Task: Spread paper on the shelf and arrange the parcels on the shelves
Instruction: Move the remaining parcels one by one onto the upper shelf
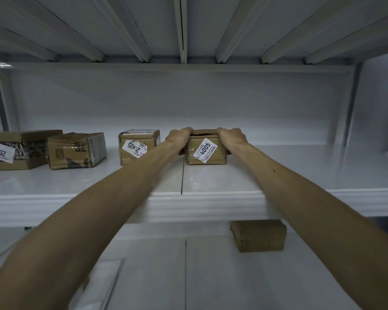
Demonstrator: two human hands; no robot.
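While I am gripping the parcel [205, 153] at centre frame, left hand [179, 139] and right hand [232, 137] curled over its top edges, I am judging it best to be seating it squarely on the shelf [278, 175], label outward. Its label is reading 4005; the far-left box [20, 151] is showing 2012.

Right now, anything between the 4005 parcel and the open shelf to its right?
Nothing visible. Left hand and right hand grip the 4005 parcel; the shelf to its right shows bare surface. The next parcel stands close on its left.
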